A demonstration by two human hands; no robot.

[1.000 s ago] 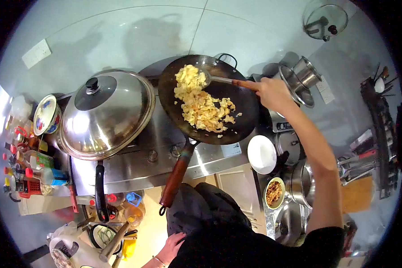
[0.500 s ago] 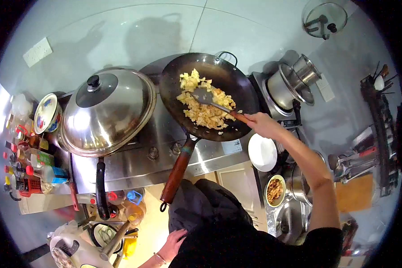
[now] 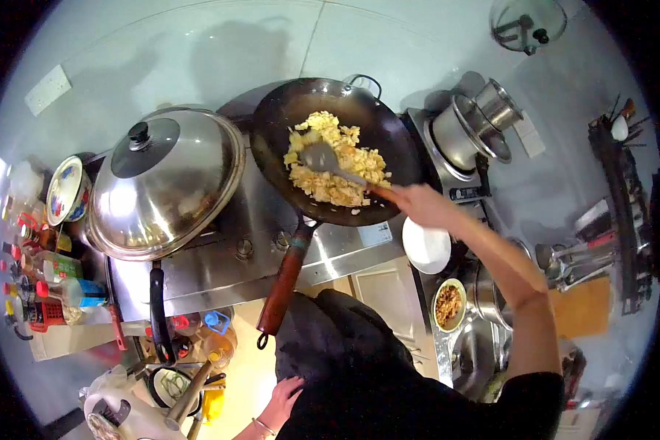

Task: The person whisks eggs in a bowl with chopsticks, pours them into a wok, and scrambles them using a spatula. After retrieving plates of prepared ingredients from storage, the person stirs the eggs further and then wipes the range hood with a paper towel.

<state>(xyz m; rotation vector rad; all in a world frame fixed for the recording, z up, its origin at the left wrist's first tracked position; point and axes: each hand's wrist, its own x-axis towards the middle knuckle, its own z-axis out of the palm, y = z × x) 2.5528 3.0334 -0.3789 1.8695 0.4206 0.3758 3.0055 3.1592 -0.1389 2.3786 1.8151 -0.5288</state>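
My right hand [image 3: 423, 207] is closed round the wooden handle of a spatula [image 3: 319, 157]. Its grey blade lies among yellow and light-brown chopped food that looks like scrambled egg [image 3: 337, 187], inside a dark wok [image 3: 385, 139]. The wok stands on the stove, its wooden handle [image 3: 282, 282] pointing toward my body with no hand on it. Down by my dark trousers, my left hand [image 3: 284, 402] rests with fingers spread, holding nothing.
Left of the wok, a second pan sits under a domed steel lid [image 3: 191, 176]. Bottles [image 3: 73, 292] crowd the far left. A white bowl [image 3: 427, 248], a bowl of brown food [image 3: 449, 304] and steel pots [image 3: 458, 136] stand on the right, above a sink [image 3: 477, 367].
The spatula blade has shifted slightly left and down through the food, with my right hand following. The whole view has moved a little. My left hand stays by my trousers.
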